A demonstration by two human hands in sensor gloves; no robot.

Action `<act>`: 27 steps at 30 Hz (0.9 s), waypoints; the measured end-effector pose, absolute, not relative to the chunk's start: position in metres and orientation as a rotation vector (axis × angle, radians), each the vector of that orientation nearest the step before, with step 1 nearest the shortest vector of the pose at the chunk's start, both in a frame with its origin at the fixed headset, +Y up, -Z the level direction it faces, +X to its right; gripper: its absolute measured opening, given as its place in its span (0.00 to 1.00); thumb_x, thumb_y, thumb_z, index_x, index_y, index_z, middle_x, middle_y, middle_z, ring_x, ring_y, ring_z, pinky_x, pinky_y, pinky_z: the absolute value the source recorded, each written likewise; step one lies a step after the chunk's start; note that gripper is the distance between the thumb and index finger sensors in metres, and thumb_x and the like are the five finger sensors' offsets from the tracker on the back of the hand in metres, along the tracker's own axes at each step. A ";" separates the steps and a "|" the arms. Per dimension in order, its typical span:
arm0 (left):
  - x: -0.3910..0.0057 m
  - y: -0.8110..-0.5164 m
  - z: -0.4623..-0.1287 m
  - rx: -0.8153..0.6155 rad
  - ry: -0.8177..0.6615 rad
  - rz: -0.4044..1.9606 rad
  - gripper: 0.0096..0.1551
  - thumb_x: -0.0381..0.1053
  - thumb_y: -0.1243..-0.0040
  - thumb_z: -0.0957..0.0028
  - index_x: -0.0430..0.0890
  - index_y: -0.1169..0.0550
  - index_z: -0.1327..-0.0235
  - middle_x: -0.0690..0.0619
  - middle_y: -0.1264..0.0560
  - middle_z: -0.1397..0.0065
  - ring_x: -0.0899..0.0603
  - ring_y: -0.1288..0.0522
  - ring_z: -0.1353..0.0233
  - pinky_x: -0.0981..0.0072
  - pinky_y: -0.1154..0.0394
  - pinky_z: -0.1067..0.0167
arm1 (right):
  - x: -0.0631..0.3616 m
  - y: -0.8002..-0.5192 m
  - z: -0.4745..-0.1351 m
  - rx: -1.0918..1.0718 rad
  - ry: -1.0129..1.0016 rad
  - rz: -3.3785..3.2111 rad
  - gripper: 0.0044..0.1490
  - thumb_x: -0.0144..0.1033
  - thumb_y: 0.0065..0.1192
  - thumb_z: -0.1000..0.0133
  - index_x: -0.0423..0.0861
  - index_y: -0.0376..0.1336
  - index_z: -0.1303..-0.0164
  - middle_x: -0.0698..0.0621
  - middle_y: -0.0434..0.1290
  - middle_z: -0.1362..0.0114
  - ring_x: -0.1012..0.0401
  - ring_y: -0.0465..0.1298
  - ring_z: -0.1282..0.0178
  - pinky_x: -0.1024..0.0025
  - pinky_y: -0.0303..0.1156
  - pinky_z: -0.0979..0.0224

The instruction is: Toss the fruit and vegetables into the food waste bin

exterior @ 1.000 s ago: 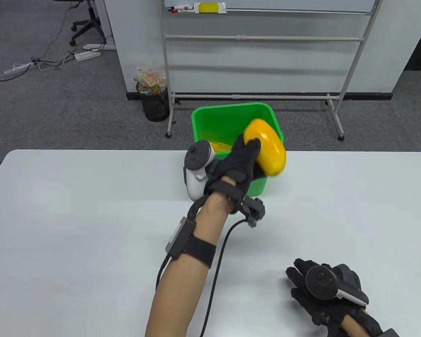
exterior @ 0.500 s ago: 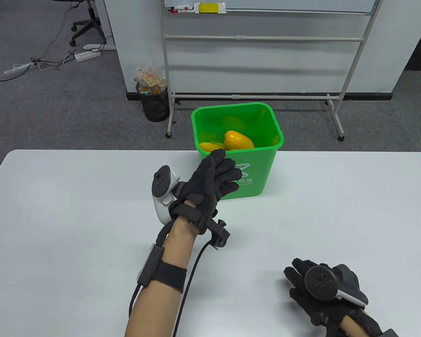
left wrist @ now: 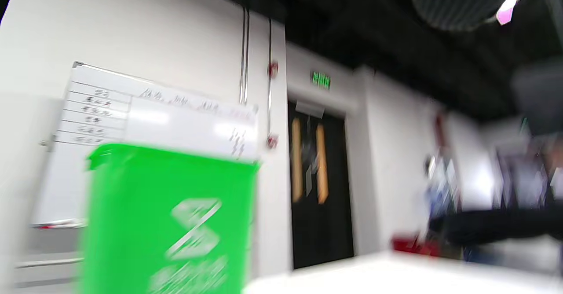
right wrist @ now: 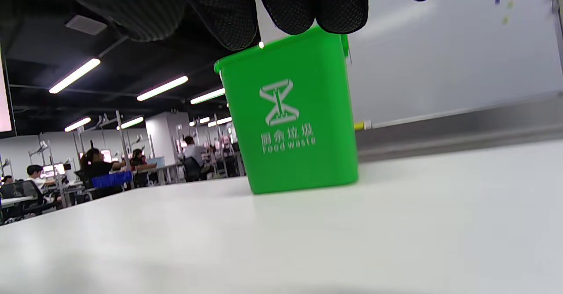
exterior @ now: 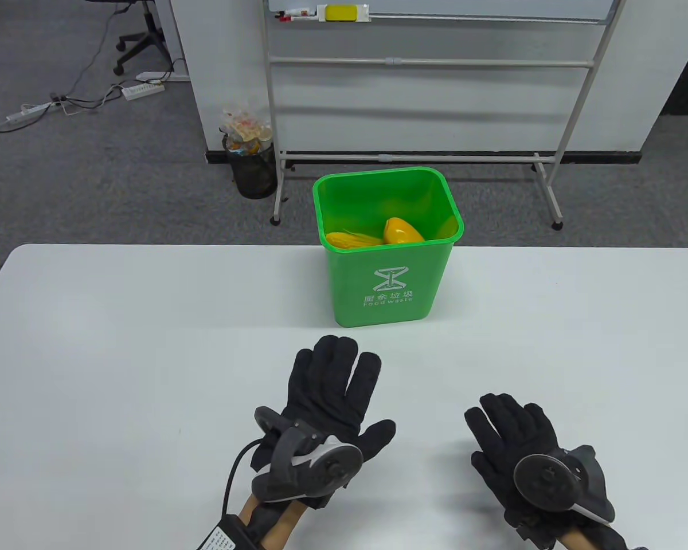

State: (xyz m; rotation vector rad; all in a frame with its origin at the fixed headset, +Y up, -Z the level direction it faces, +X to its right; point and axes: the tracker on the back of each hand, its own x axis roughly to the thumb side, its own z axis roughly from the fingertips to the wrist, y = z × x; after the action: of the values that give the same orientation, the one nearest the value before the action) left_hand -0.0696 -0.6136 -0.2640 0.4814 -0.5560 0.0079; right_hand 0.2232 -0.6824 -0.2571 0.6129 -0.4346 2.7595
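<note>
A green food waste bin (exterior: 387,286) stands at the table's far edge, centre. It also shows in the left wrist view (left wrist: 167,223), blurred, and in the right wrist view (right wrist: 290,118). Inside it lie a yellow mango (exterior: 402,231) and a yellow corn cob (exterior: 350,239). My left hand (exterior: 332,395) lies flat, palm down, fingers spread, on the table in front of the bin, holding nothing. My right hand (exterior: 510,435) lies flat and open near the front right, holding nothing. Its fingertips (right wrist: 286,8) hang in at the top of the right wrist view.
The white table (exterior: 120,344) spreads wide to both sides of the bin. Behind the table stand a whiteboard frame (exterior: 436,86) and a black mesh wastebasket (exterior: 252,166) on the floor.
My left hand held the mango over the bin, let it go into the bin, then drew back to the table's front and lay flat. The right hand shifted slightly forward.
</note>
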 end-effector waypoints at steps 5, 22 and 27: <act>-0.079 -0.669 -0.277 0.275 -0.467 -0.190 0.59 0.74 0.48 0.57 0.47 0.55 0.22 0.35 0.63 0.18 0.23 0.59 0.19 0.21 0.55 0.29 | 0.223 -0.683 -0.257 0.562 -0.490 2.880 0.50 0.57 0.59 0.51 0.57 0.47 0.18 0.49 0.44 0.12 0.43 0.47 0.10 0.26 0.40 0.19; -0.119 -0.692 -0.295 0.166 -0.328 -0.167 0.58 0.74 0.50 0.58 0.46 0.53 0.22 0.35 0.62 0.18 0.22 0.58 0.19 0.21 0.56 0.30 | 0.246 -0.703 -0.281 0.319 -0.273 3.005 0.52 0.59 0.57 0.51 0.59 0.42 0.18 0.49 0.38 0.12 0.44 0.41 0.08 0.25 0.33 0.19; -0.118 -0.698 -0.296 0.132 -0.333 -0.175 0.57 0.73 0.50 0.58 0.46 0.52 0.22 0.34 0.62 0.18 0.22 0.58 0.19 0.21 0.55 0.30 | 0.244 -0.704 -0.281 0.335 -0.267 3.013 0.52 0.59 0.57 0.51 0.58 0.44 0.18 0.49 0.39 0.12 0.44 0.42 0.08 0.25 0.35 0.19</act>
State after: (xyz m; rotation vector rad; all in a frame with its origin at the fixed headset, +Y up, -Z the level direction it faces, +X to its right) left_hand -0.1177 -0.6983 -0.2958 0.1319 -0.3330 -0.1752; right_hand 0.2441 -0.7040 -0.2814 0.3350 -0.2669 3.0125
